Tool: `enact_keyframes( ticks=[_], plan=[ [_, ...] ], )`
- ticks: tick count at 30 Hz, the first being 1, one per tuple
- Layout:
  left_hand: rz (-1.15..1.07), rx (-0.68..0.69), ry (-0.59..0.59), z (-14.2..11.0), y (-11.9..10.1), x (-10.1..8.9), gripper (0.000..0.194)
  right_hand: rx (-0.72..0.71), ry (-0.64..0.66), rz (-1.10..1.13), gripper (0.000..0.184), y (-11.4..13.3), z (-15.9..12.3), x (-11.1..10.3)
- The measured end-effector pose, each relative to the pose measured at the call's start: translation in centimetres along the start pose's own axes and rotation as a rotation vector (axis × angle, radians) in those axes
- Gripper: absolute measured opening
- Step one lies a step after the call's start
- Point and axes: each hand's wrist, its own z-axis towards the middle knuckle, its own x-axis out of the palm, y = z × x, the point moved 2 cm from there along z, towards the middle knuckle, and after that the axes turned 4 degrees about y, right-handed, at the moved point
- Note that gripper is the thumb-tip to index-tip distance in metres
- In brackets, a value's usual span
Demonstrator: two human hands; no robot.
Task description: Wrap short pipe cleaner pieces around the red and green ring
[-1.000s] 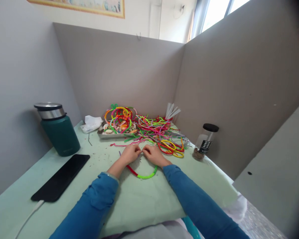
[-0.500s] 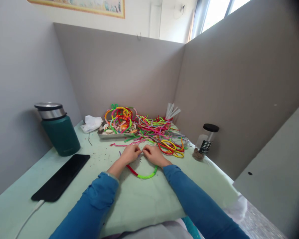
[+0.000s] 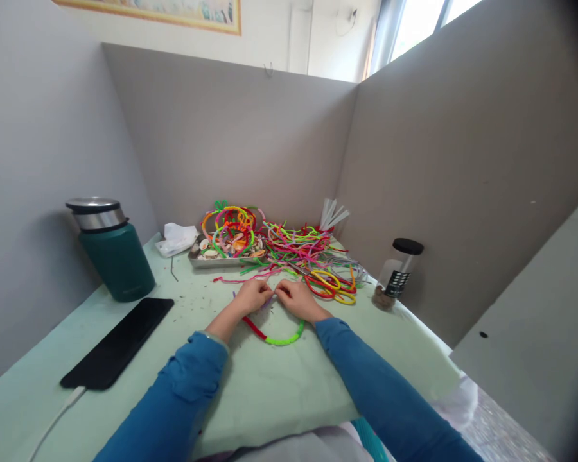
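A curved band (image 3: 282,342) wrapped in red and green pipe cleaner lies on the table, its ends running up under my two hands. My left hand (image 3: 253,298) is closed in a pinch; bits of a purple pipe cleaner (image 3: 266,304) show beside and below its fingers. Almost touching it, my right hand (image 3: 296,299) also pinches, above the green end of the band. What sits between the right fingertips is too small to make out. Red and yellow scissors-like loops (image 3: 330,287) lie just beyond the right hand.
Behind are a metal tray (image 3: 226,262) of shells with colourful hoops and a pile of pipe cleaners (image 3: 298,244). A green bottle (image 3: 115,256) and a black phone (image 3: 118,344) on a cable stand left. At right is a black-lidded jar (image 3: 395,276). Grey partitions (image 3: 231,135) enclose the table.
Almost nothing differs. The purple pipe cleaner by my left hand has shifted slightly, and both hands keep their pinch in the same place.
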Motion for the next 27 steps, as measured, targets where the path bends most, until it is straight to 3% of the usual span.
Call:
enact_keyframes(
  ticks=[27],
  plan=[
    [0.091, 0.056, 0.033, -0.45, -0.84, -0.21, 0.016, 0.006, 0.011, 0.004, 0.012, -0.07, 0.07, 0.11]
  ],
)
